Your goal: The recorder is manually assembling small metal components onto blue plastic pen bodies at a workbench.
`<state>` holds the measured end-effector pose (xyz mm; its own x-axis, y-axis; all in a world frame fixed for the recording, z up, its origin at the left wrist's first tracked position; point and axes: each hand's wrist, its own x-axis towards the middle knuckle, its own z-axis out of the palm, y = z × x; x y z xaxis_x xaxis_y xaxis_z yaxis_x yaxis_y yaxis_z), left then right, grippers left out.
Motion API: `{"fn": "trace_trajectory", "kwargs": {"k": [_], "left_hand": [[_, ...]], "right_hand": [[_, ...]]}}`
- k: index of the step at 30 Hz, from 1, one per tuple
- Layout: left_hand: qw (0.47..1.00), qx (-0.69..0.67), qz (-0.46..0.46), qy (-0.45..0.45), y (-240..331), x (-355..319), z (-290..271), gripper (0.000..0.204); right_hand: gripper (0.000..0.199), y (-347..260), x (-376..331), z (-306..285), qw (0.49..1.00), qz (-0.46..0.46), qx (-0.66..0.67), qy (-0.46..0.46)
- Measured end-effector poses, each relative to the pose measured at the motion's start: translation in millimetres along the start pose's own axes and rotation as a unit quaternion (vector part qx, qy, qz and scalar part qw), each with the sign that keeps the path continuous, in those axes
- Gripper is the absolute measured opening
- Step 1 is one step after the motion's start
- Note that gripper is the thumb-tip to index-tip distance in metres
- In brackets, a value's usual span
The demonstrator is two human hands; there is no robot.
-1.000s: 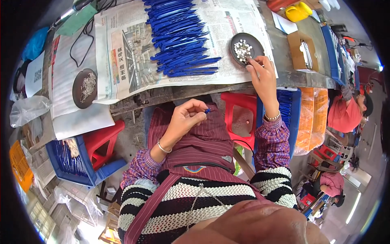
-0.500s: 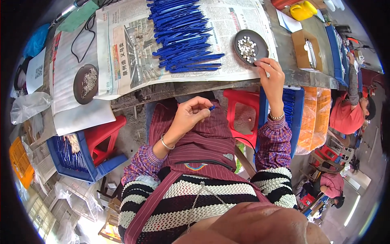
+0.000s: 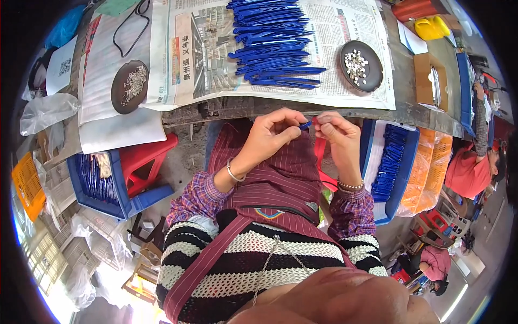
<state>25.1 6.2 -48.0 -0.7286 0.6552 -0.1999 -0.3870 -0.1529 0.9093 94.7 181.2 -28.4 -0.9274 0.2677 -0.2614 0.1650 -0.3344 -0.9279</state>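
My left hand (image 3: pixel 276 133) is closed in front of my apron, just off the table's near edge. Its fingertips grip a small blue plastic piece (image 3: pixel 306 125), most of which is hidden in the hand. Fingertips of my right hand (image 3: pixel 339 134) are pinched together at the tip of that piece; whatever they hold is too small to name. Beyond the hands, a long row of slender blue plastic pieces (image 3: pixel 272 46) lies on newspaper (image 3: pixel 216 59). To its right sits a dark round dish (image 3: pixel 377 75) with small white round bits (image 3: pixel 356 66).
Another dark dish (image 3: pixel 120 100) at the left holds thin silvery bits. A black cord loop (image 3: pixel 123 46) lies behind it. Blue crates (image 3: pixel 127 202) with blue pieces stand on both sides below table height, near red stools (image 3: pixel 143 156). Other people (image 3: pixel 468 175) sit farther right.
My right hand has left the dish of white bits and come in toward my left hand, which has shifted slightly right. Both sets of fingertips now meet at the blue piece.
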Motion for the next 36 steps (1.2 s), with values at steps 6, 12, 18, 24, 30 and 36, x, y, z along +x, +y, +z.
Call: {"fn": "trace_trajectory", "kwargs": {"k": [6, 12, 18, 24, 30, 36], "left_hand": [[1.0, -0.004, 0.026, 0.002, -1.9, -0.8, 2.6, 0.021], [0.997, 0.05, 0.059, 0.005, -4.0, -1.2, 1.3, 0.021], [0.974, 0.177, 0.142, 0.023, -1.3, -1.8, 2.9, 0.023], [0.943, 0.258, 0.206, 0.052, -1.6, -2.6, 5.1, 0.023], [0.943, 0.255, 0.212, 0.044, 4.9, 1.9, 9.2, 0.021], [0.974, 0.191, 0.118, 0.039, 5.3, -0.8, 5.2, 0.019]], "right_hand": [[0.011, 12.0, -6.2, 14.1, 0.995, 0.063, 0.077, 0.016], [0.017, 16.0, -8.9, 17.3, 0.992, 0.064, 0.105, 0.02], [0.02, 17.9, -11.2, 16.8, 0.993, 0.069, 0.087, 0.028], [0.02, 23.4, -10.2, 18.8, 0.992, 0.068, 0.098, 0.034], [0.02, 20.0, -13.7, 21.6, 0.993, 0.03, 0.081, 0.076], [0.019, 31.2, -10.1, 19.3, 0.988, 0.058, 0.143, 0.03]]}}
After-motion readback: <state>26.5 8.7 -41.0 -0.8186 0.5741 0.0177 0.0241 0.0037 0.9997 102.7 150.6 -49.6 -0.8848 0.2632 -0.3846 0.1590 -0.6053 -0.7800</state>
